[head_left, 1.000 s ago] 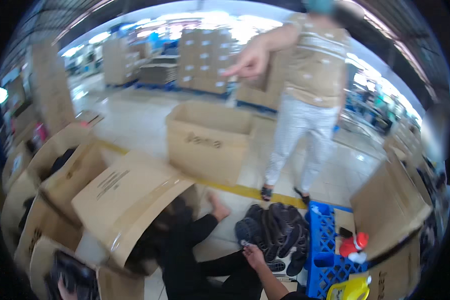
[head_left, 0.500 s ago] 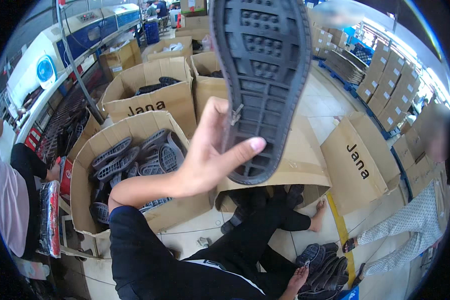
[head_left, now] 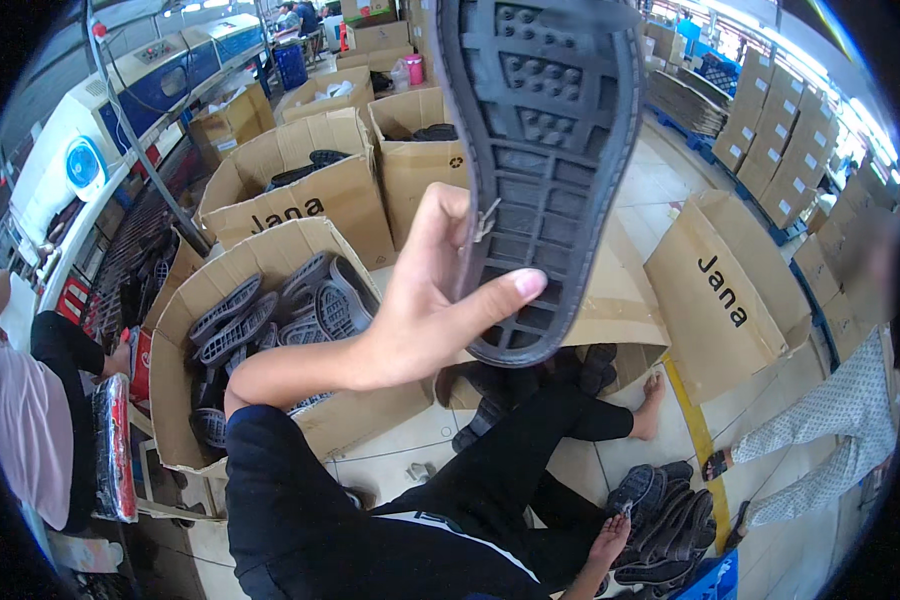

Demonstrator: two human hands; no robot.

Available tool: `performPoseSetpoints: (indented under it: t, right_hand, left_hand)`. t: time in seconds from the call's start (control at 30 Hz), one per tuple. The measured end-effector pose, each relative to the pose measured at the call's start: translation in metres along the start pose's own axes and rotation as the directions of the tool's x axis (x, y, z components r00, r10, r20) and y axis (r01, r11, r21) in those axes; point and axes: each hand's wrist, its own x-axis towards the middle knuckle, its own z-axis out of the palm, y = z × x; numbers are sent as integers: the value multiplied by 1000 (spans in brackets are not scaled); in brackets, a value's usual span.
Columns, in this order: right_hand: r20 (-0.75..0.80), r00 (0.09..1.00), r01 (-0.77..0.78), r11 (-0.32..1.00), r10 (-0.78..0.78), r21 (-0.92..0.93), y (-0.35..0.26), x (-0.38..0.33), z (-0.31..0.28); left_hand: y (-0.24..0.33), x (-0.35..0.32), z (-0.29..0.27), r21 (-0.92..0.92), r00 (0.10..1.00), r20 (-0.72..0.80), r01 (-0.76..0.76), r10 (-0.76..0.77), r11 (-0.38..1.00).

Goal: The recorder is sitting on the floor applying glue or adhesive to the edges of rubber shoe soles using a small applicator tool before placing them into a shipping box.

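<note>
The dark sole (head_left: 545,185) was held aloft in the left hand (head_left: 432,312), gripped near its lower end, the thumb laid across the treaded underside; a small pale scrap (head_left: 487,220) was noted at its edge, too small to identify. The step in hand was judged to be a showing of the tread. For any next move, a secure pinch seemed called for, the weight being borne at one end only. The right hand (head_left: 607,541) was held low, beside a pile of dark footwear (head_left: 670,532); whether anything was grasped there could not be told. The tiled floor (head_left: 390,450) was crossed by a yellow line (head_left: 694,428). Grey soles (head_left: 238,330) were heaped in an open carton (head_left: 370,425). Beyond, a long machine (head_left: 82,112) and stacked boxes (head_left: 782,140) were observed.
</note>
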Motion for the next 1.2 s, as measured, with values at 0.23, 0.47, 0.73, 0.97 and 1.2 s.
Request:
performPoseSetpoints:
  t: [0.23,0.47,0.73,0.97,1.2]
  right_hand:
    - [-61,998,3,986,7,169,-3,-24,8]
    - [-65,997,-25,978,39,205,5,-17,14]
    - [-59,996,-50,980,63,191,2,-17,20]
    - [-67,996,-43,980,57,195,11,-23,13]
    - [36,995,-94,980,89,174,3,-23,28]
  left_hand:
    - [-33,-47,-72,432,871,-454,397,-185,810]
    - [-93,-149,-256,336,616,-682,743,-394,579]
    - [-172,-131,-213,203,649,-579,701,-493,683]
    - [-214,-125,-182,112,655,-525,687,-544,718]
    - [-211,-116,-152,192,632,-504,747,-589,637]
